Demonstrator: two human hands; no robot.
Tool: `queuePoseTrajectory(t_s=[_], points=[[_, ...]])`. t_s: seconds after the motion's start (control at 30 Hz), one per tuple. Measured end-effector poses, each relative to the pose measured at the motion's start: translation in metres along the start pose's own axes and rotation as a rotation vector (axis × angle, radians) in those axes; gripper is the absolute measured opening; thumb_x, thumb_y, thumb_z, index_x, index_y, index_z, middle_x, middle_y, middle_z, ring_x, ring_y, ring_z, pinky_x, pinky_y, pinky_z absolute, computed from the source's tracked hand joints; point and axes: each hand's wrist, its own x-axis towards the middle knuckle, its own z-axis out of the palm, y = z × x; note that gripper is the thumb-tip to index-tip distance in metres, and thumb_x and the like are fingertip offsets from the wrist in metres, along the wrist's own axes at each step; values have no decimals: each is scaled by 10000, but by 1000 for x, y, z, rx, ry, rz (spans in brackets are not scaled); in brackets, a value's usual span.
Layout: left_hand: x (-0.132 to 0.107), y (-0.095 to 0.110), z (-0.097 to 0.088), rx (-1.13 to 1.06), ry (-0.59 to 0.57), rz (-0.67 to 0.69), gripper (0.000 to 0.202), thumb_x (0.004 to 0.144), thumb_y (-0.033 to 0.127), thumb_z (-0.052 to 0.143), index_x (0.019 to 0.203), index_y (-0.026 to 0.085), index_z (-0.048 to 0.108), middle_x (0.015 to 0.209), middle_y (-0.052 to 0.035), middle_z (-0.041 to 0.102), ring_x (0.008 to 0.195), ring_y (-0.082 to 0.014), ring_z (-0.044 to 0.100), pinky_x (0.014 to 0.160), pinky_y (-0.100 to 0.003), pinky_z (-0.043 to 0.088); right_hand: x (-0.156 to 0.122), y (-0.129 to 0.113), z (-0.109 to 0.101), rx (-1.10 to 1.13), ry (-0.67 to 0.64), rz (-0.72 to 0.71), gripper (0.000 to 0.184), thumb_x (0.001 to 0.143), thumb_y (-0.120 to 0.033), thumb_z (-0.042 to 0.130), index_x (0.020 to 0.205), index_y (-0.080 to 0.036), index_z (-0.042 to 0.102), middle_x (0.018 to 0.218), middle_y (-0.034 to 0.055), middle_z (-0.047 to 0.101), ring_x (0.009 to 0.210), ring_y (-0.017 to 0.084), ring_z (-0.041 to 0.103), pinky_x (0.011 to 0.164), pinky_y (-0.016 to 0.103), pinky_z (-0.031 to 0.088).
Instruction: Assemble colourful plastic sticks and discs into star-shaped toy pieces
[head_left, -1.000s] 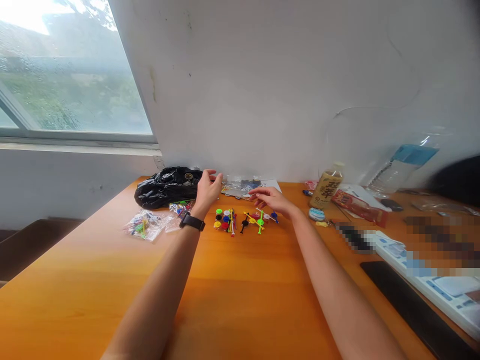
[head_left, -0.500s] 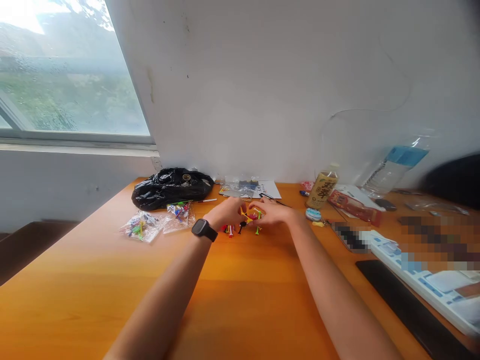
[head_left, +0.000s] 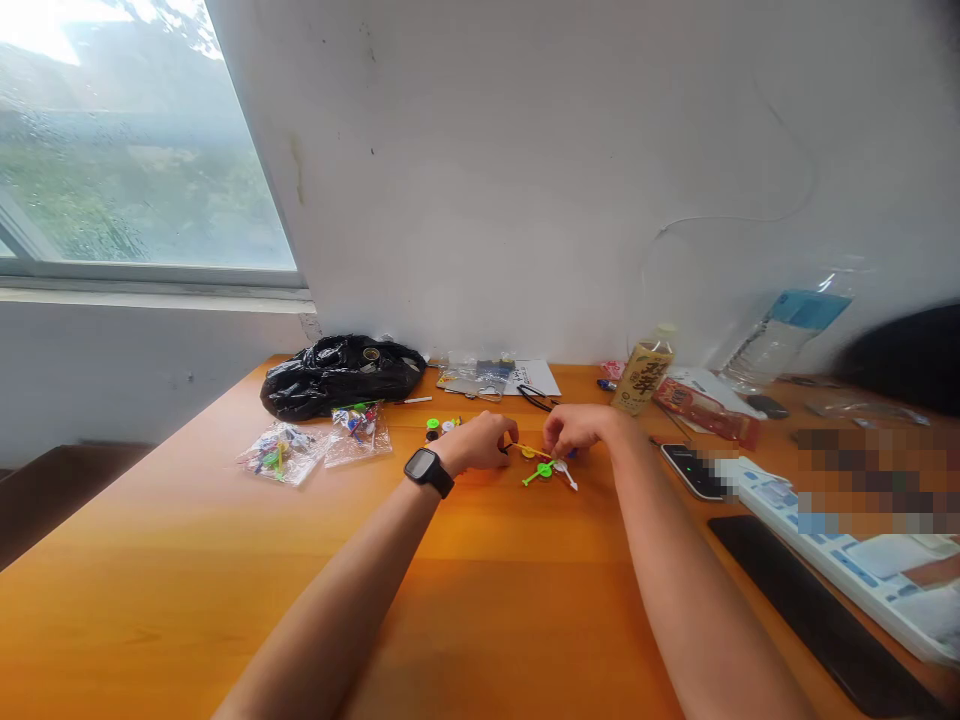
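Observation:
My left hand [head_left: 484, 441] is low over the table with its fingers curled in a pinch beside a small black tip; what it holds is partly hidden. My right hand [head_left: 579, 430] also has its fingers pressed together, pointing down onto a group of small plastic pieces. In that group are a bright green stick with a disc [head_left: 545, 469], a white arrow-tipped piece [head_left: 570, 481] and a yellow piece [head_left: 529, 453] reaching between the hands. Behind my left hand lie a green disc [head_left: 433, 424] and a black disc [head_left: 432, 436].
Two clear bags of coloured pieces [head_left: 279, 453] lie left, before a black plastic bag [head_left: 341, 375]. A drink bottle [head_left: 643, 372], red packet [head_left: 709, 408], phone [head_left: 690, 470], white keyboard-like object [head_left: 825, 560] and black mat [head_left: 817, 610] are right. Black-framed glasses [head_left: 535, 398] lie behind.
My hands, close together before, have moved apart, the right one further to the right. The green, white and yellow pieces now spread beneath my right hand. Discs behind my left hand have come into view.

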Motion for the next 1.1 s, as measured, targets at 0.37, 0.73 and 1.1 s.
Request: queuePoseTrajectory(t_s=[0.37,0.73,1.1], points=[[-13,-2,-45,-239,166,-91,315,611,156,793,887,222,655,760,8,684,531,-145,592,465,-245,379,5,-17,7,15,220,-101,320,679,-400,866,898,-239,695,866,29,757,670,174,644,538,257,408],[-7,-4,-46,-199,446,-64,321,736,180,696,1029,212,568,880,-14,690,729,-160,617,645,-251,437,3,-25,6,152,309,-179,265,731,-399,856,769,-203,681,809,57,739,688,182,645,587,270,461],[-11,11,-54,-386,527,206,163,815,208,672,956,182,593,882,-41,713,722,-135,667,675,-241,527,10,-66,15,908,478,-568,391,713,-490,880,846,-174,692,679,8,674,616,127,608,596,252,496]])
